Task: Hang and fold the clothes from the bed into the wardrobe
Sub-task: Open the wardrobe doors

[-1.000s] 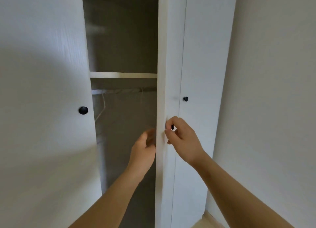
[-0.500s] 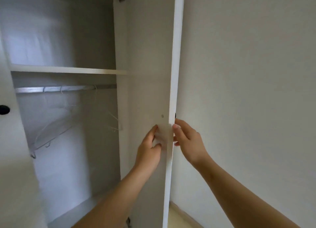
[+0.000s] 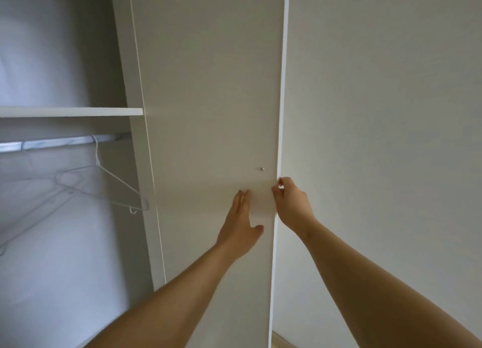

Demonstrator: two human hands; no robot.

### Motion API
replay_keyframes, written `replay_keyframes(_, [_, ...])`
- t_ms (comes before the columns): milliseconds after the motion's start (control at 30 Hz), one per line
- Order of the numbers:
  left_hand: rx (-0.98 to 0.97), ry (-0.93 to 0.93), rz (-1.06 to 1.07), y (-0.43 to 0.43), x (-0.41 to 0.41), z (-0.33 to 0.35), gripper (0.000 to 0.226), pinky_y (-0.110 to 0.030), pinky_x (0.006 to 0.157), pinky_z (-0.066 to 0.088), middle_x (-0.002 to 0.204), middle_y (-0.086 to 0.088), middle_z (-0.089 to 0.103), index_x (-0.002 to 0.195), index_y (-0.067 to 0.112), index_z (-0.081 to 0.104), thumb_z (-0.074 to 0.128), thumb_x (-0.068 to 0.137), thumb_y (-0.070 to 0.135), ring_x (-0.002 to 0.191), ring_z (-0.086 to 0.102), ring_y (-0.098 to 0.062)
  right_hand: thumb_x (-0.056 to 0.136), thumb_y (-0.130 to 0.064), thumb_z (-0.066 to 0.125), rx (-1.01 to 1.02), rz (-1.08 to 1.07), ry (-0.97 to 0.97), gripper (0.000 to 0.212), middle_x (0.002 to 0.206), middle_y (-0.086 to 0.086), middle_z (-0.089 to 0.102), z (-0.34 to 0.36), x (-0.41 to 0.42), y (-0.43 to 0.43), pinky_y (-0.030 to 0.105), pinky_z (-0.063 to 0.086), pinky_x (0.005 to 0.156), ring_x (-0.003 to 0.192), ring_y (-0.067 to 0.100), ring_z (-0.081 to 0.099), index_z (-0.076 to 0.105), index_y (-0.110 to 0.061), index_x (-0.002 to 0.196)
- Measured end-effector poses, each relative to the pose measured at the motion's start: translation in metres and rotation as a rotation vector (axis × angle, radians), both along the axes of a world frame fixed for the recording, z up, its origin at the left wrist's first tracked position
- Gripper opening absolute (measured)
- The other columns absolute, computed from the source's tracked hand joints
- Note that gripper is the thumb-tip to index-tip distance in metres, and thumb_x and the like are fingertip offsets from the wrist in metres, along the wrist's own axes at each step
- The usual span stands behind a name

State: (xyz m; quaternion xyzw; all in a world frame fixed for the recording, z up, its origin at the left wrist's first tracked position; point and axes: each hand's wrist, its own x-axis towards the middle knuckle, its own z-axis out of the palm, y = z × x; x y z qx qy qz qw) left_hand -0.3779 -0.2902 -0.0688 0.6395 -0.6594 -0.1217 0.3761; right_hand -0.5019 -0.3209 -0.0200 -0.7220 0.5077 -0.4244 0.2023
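The white wardrobe door [image 3: 208,86] stands swung wide, its inner face toward me. My left hand [image 3: 241,225] lies flat against that inner face with straight fingers. My right hand [image 3: 290,204] curls round the door's free edge just below a small screw [image 3: 261,168]. Inside the wardrobe, a metal rail [image 3: 60,144] runs under a white shelf [image 3: 70,111]. White wire hangers [image 3: 104,188] hang from the rail. No clothes or bed are in view.
A plain pale wall [image 3: 386,138] fills the right side, close behind the door's edge. A strip of light wooden floor [image 3: 283,342] shows at the bottom. The wardrobe's interior [image 3: 52,269] below the hangers is bare.
The door has swung further open to the right, showing more of its inner face. My left hand went from a curled touch to lying flat on it. The view shifted right.
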Motion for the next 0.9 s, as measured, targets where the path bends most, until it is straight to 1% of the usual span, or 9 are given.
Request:
replay_keyframes(67, [0.009,-0.069,0.005,-0.008,0.000,0.000,0.087,-0.022,0.104,0.024,0.155,0.009,-0.018,0.148,0.023,-0.009,0.055,0.090,0.027,0.143,0.007,-0.011,0.100,-0.027,0.033,0.003,-0.001,0.003,0.016,0.073,-0.008,0.051,-0.001,-0.002,-0.007,0.021,0.037,0.047,0.059,0.008,0.049,0.044,-0.018,0.107])
replay_keyframes(167, [0.000,-0.116,0.019,-0.012,0.000,-0.006,0.091,-0.023,0.102,0.029,0.153,0.010,-0.024,0.147,0.024,-0.015,0.055,0.090,0.029,0.143,0.009,-0.011,0.100,-0.029,0.032,-0.018,0.013,-0.019,0.015,0.073,-0.008,0.052,-0.005,-0.002,-0.009,0.022,0.042,0.050,0.060,0.009,0.051,0.043,-0.020,0.105])
replay_keyframes(267, [-0.017,-0.092,0.013,-0.009,0.003,-0.009,0.089,-0.021,0.098,0.029,0.154,0.013,-0.020,0.147,0.027,-0.012,0.056,0.090,0.029,0.142,0.013,-0.011,0.100,-0.030,0.032,-0.033,0.014,-0.034,0.022,0.078,-0.005,0.055,-0.008,0.000,-0.005,0.026,0.045,0.057,0.064,0.011,0.053,0.045,-0.017,0.112])
replay_keyframes(367, [-0.045,-0.027,0.026,-0.001,0.011,-0.003,0.075,-0.019,0.099,0.024,0.156,0.008,0.004,0.148,0.023,0.011,0.057,0.089,0.027,0.140,0.018,-0.011,0.100,-0.028,0.032,0.024,0.004,-0.090,0.026,0.087,-0.001,0.058,-0.005,0.004,0.006,0.030,0.046,0.059,0.065,0.014,0.053,0.045,-0.016,0.120])
replay_keyframes(467, [-0.069,-0.051,0.123,0.011,0.028,0.009,0.056,-0.026,0.105,0.029,0.147,0.003,0.033,0.139,0.019,0.037,0.059,0.088,0.026,0.135,0.031,-0.015,0.096,-0.014,0.036,0.051,-0.064,-0.200,0.033,0.120,0.005,0.056,0.002,0.014,0.020,0.029,0.043,0.072,0.090,0.020,0.054,0.042,-0.016,0.129])
replay_keyframes(533, [-0.063,-0.021,0.169,0.023,0.043,0.018,0.046,-0.024,0.100,0.032,0.140,0.001,0.042,0.131,0.020,0.047,0.060,0.087,0.026,0.129,0.038,-0.017,0.090,-0.008,0.042,-0.097,-0.175,-0.149,0.044,0.135,0.005,0.044,0.006,0.026,0.034,0.032,0.037,0.088,0.114,0.024,0.045,0.038,-0.015,0.133])
replay_keyframes(633, [-0.104,-0.017,0.223,0.049,0.074,0.031,0.036,-0.020,0.086,0.033,0.130,0.000,0.049,0.121,0.021,0.055,0.060,0.086,0.025,0.118,0.048,-0.016,0.087,-0.014,0.048,-0.305,-0.233,0.062,0.047,0.145,0.006,0.031,0.010,0.049,0.054,0.036,0.024,0.104,0.130,0.028,0.030,0.039,-0.017,0.133])
replay_keyframes(733, [-0.152,-0.007,0.313,0.083,0.111,0.042,0.027,-0.020,0.084,0.036,0.119,-0.002,0.055,0.112,0.020,0.061,0.060,0.085,0.021,0.108,0.053,-0.016,0.090,-0.020,0.046,-0.360,-0.125,0.251,0.039,0.146,0.002,0.032,0.013,0.080,0.069,0.036,0.018,0.108,0.133,0.024,0.024,0.045,-0.021,0.129])
replay_keyframes(900, [-0.232,-0.043,0.510,0.149,0.181,0.058,0.019,-0.021,0.075,0.035,0.103,0.006,0.053,0.105,0.024,0.064,0.057,0.088,0.023,0.086,0.050,-0.008,0.091,-0.023,0.047,-0.307,0.167,0.237,0.033,0.137,0.001,0.044,0.019,0.153,0.101,0.034,0.024,0.102,0.127,0.025,0.033,0.049,-0.021,0.125])
